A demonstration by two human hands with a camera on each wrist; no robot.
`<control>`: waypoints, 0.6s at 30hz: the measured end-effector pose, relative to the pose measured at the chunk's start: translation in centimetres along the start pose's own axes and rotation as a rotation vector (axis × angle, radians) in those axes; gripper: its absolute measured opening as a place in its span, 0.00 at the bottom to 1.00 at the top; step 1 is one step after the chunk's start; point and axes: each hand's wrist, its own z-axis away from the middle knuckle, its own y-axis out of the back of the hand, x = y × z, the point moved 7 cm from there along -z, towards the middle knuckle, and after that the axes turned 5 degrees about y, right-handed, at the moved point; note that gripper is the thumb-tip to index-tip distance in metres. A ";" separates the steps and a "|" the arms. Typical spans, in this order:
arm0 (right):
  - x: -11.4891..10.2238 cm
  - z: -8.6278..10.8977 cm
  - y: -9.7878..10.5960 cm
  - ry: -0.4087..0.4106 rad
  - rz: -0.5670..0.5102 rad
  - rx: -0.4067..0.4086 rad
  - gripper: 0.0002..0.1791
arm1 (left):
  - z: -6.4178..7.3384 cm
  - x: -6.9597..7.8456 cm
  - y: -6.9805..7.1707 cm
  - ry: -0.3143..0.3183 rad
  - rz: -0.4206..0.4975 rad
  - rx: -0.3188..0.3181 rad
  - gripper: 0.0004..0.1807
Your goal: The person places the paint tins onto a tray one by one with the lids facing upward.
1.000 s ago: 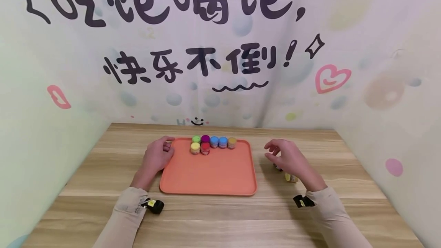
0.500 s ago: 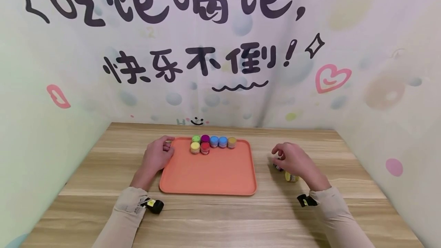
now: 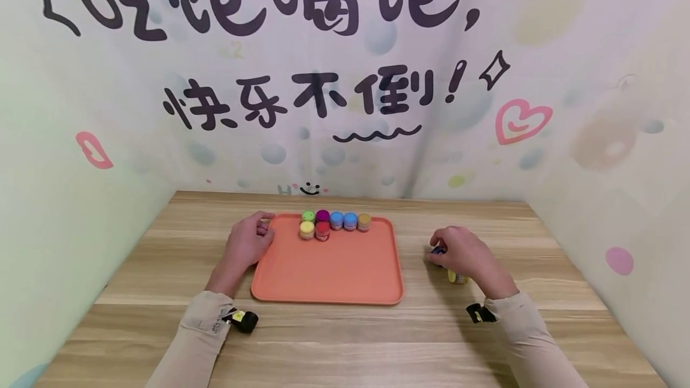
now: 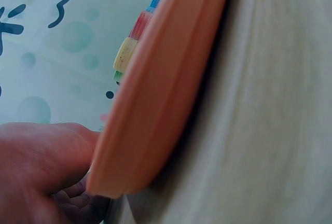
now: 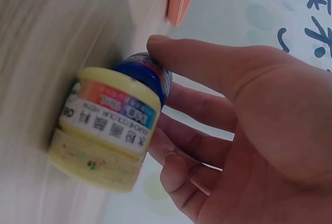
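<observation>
My left hand (image 3: 249, 245) holds the left edge of an orange tray (image 3: 329, 274), fingers bent at its rim; the left wrist view shows the hand against the tray's corner. To the right of the tray, my right hand (image 3: 468, 254) is lowered over two small gouache paint jars. Its thumb and fingers pinch the dark blue jar (image 5: 142, 73), which is mostly covered by the hand in the head view. Right beside it, nearer the wrist, a pale yellow jar (image 5: 104, 130) with a printed label stands on the table.
Along the tray's far side sit several paint jars: green, purple, two light blue (image 3: 350, 221) and ochre (image 3: 364, 222) behind, yellow (image 3: 307, 230) and red (image 3: 322, 232) in front. A printed curtain (image 3: 259, 154) rises behind the wooden table (image 3: 345, 346).
My right hand has moved slightly right and down onto the dark blue jar, which now shows its blue side between the fingers. The left hand and tray stay put.
</observation>
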 end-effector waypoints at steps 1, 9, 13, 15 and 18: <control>0.0 0.0 0.0 -0.004 0.003 0.001 0.13 | 0.0 0.0 0.0 0.001 0.000 0.001 0.22; -0.1 0.1 -0.2 -0.028 0.028 -0.023 0.10 | 0.0 -0.1 0.0 -0.015 0.001 0.013 0.22; -0.2 0.2 -0.3 -0.043 0.034 -0.043 0.09 | 0.0 -0.1 0.0 -0.017 -0.001 0.015 0.21; -0.2 0.3 -0.3 -0.048 0.036 -0.045 0.09 | -0.1 0.0 0.0 -0.017 -0.001 0.014 0.21; -0.2 0.3 -0.3 -0.043 0.035 -0.039 0.08 | 0.0 0.0 0.1 -0.016 -0.001 0.015 0.21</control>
